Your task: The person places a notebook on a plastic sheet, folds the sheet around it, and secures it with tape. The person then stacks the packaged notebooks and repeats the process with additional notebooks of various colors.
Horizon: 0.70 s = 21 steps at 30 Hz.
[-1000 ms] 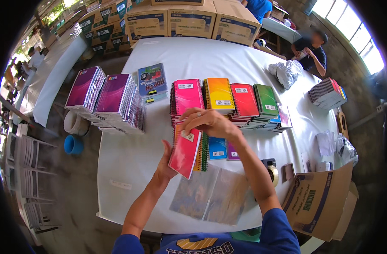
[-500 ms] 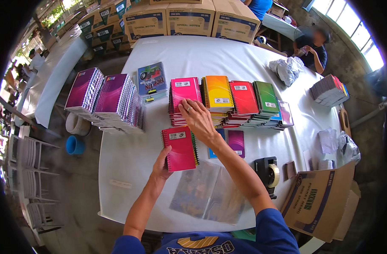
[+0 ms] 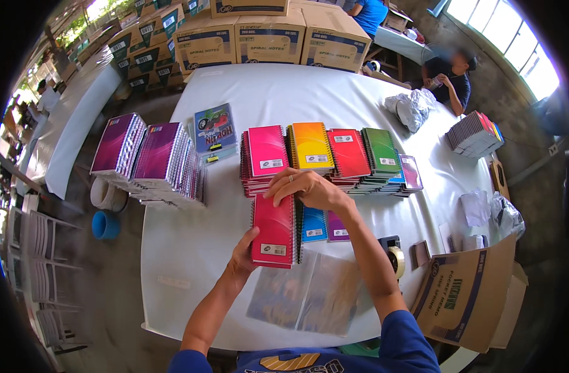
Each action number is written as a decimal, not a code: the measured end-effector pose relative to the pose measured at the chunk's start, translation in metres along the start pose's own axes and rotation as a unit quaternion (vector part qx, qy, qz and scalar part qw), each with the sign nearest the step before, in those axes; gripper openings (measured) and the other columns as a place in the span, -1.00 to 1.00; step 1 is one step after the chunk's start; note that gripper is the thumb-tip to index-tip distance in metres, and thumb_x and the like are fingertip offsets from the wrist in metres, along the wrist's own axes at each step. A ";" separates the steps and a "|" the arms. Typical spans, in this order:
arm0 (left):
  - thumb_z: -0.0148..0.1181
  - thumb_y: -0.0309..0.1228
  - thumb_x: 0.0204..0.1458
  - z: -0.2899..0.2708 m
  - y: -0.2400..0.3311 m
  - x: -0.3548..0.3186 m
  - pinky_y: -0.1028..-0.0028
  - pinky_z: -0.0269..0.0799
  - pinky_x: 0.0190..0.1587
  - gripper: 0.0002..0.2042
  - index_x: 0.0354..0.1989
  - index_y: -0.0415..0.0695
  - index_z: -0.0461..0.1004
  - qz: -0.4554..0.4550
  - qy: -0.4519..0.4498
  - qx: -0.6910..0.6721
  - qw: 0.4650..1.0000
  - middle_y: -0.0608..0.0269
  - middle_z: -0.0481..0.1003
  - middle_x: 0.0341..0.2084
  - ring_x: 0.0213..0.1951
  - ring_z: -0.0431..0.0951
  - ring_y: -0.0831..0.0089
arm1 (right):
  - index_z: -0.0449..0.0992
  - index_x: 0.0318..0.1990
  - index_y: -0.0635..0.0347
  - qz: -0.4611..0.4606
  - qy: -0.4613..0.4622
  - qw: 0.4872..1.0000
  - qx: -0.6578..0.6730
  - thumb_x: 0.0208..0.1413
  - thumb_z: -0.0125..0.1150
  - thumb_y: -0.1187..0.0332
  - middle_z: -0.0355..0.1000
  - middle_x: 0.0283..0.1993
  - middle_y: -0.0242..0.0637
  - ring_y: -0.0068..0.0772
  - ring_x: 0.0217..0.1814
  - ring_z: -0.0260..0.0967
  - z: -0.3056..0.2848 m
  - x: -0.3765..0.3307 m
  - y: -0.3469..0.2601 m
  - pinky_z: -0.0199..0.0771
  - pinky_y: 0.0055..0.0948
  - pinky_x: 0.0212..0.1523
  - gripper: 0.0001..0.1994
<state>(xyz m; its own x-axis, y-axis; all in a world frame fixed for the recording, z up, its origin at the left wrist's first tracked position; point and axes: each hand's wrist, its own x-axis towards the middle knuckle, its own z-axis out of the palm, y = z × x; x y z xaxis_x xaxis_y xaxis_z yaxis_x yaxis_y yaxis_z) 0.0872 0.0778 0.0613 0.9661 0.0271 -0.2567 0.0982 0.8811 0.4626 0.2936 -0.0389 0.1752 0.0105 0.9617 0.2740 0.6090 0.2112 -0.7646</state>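
Note:
In front of me, my left hand (image 3: pixel 242 250) grips the lower left side of a small bundle of spiral notebooks, with a pink notebook (image 3: pixel 273 233) on top. My right hand (image 3: pixel 304 188) has its fingers bent over the upper edge of that pink notebook. Just beyond are stacks of spiral notebooks topped by a pink one (image 3: pixel 267 146), a yellow one (image 3: pixel 312 146), a red one (image 3: pixel 349 152) and a green one (image 3: pixel 381 149). A blue notebook (image 3: pixel 314 225) and a purple notebook (image 3: pixel 337 227) lie partly behind my right hand and forearm.
Purple notebook stacks (image 3: pixel 160 152) stand at the left table edge. Clear plastic sleeves (image 3: pixel 303 295) lie near me. A tape dispenser (image 3: pixel 393 255) and an open carton (image 3: pixel 468 295) are at right. A person (image 3: pixel 452 78) sits beyond the far right corner.
My right hand has come from the pink stack to the held bundle. The pink covers on the stack and the bundle now show their labels at the bottom instead of the top.

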 end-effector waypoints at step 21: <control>-0.27 0.44 -0.06 0.029 -0.059 0.054 0.27 0.29 0.22 -0.05 0.35 -0.11 0.07 -0.066 -0.048 0.032 0.996 0.18 0.30 0.21 0.20 0.34 0.32 | 0.64 -0.23 0.11 0.021 0.018 0.999 -0.035 -0.16 0.20 0.73 0.48 0.08 -0.29 -0.17 0.23 0.29 -0.043 -0.070 -0.001 0.32 -0.21 0.26 -0.66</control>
<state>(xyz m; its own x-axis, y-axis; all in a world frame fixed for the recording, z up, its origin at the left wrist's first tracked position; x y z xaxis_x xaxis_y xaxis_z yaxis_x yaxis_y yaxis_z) 0.1408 0.0134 0.0442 0.9615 -0.1352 -0.2390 0.2386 0.8423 0.4833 0.3268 -0.1141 0.1815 0.0653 0.9623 0.2642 0.6616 0.1564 -0.7334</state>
